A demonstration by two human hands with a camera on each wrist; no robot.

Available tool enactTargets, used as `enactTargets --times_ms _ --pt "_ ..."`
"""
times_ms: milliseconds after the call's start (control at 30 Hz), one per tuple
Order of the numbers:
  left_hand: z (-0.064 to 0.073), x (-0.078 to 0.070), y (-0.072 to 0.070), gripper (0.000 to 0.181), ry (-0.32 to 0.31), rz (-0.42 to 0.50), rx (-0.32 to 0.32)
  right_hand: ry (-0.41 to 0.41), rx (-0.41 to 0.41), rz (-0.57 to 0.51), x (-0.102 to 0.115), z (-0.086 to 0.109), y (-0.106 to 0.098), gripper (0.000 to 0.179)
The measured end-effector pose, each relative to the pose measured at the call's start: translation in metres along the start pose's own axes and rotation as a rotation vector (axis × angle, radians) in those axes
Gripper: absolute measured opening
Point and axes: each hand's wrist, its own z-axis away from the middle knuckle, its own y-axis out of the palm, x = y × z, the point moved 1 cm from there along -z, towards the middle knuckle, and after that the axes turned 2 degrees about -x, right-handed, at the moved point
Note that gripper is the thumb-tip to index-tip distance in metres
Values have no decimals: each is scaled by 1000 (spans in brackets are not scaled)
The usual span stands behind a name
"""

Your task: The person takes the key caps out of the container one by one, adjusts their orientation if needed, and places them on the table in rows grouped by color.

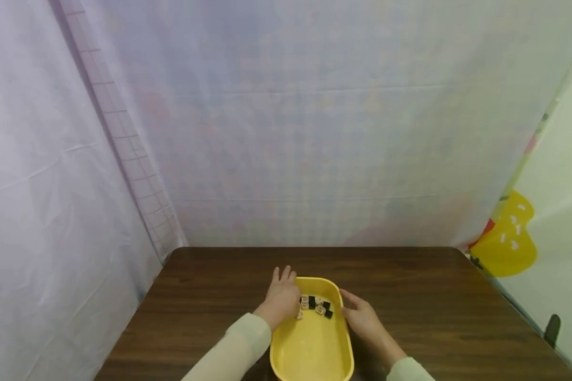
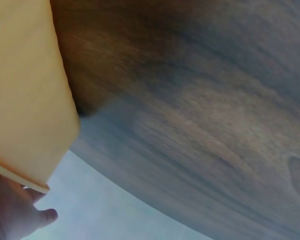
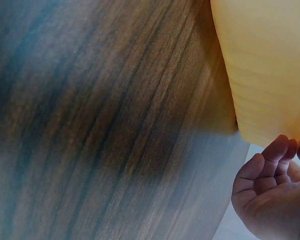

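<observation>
Smooth yellow oblong tub (image 1: pixel 312 349): round-cornered, high-walled, with a lipped rim, resting on the dark-brown wood-grained surface (image 1: pixel 209 312).
Small flat square tiles (image 1: pixel 320 310): some cream with dark markings, others plain black, lying loosely inside the tub's far end.
Left hand (image 1: pixel 282 299): over the tub's left rim, some fingers spread outside; cannot tell whether the hidden ones grip anything.
Right hand (image 1: pixel 362 319): curled fingers and thumb pinching the tub's right rim.

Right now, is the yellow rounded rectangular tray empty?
No: small black and cream square pieces lie inside the tray, toward its far end.
</observation>
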Motion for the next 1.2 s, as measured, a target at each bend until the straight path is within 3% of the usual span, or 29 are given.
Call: enactTargets --times_ms 167,300,567,700,800,1000,1200 --pt "2 3 -5 11 23 0 -43 9 10 8 2 0 -1 50" --pt "6 8 -10 12 32 96 -106 -8 14 57 3 -1 -3 51" --pt "16 31 -18 11 -23 546 -262 -49 26 104 3 -4 -4 49" --pt "24 50 -17 11 -79 766 -304 -46 25 121 4 -5 -3 48" --pt "33 68 -9 12 -116 864 -318 -32 21 141 4 -6 -3 49" --pt "55 101 14 18 -175 909 -286 -7 20 168 4 -5 -4 50" --pt "76 117 32 26 -179 846 -284 5 23 158 5 -4 -6 50"
